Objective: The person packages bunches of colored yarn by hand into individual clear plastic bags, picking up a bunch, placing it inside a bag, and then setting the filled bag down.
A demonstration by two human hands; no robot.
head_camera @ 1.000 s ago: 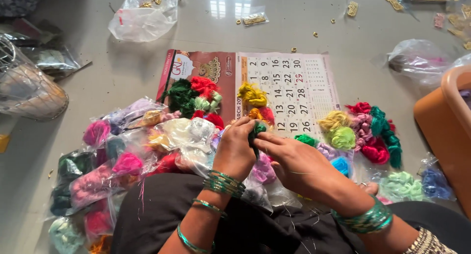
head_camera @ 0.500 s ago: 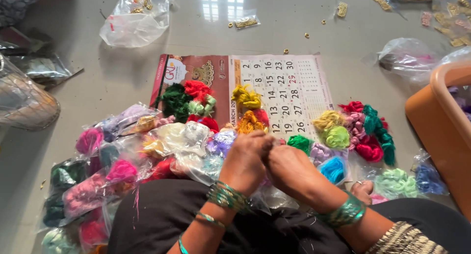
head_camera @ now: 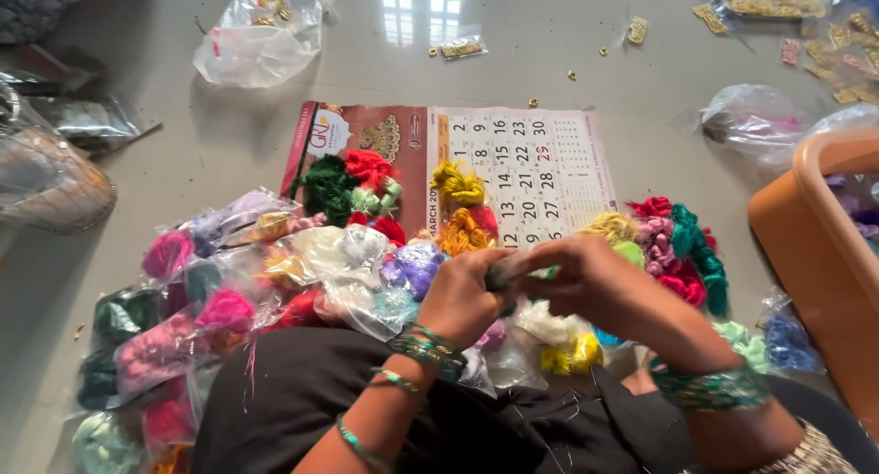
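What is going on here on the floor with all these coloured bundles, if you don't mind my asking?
A person sits on the floor, the left hand and right hand brought together over the lap, pinching a small dark green bundle between them. Around them lie many coloured thread bundles, some loose and some in clear plastic bags. Several sit on a wall calendar spread flat on the floor. An orange tub stands at the right.

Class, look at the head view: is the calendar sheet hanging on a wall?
No, the calendar sheet lies flat on the grey floor, with coloured thread bundles resting on it.
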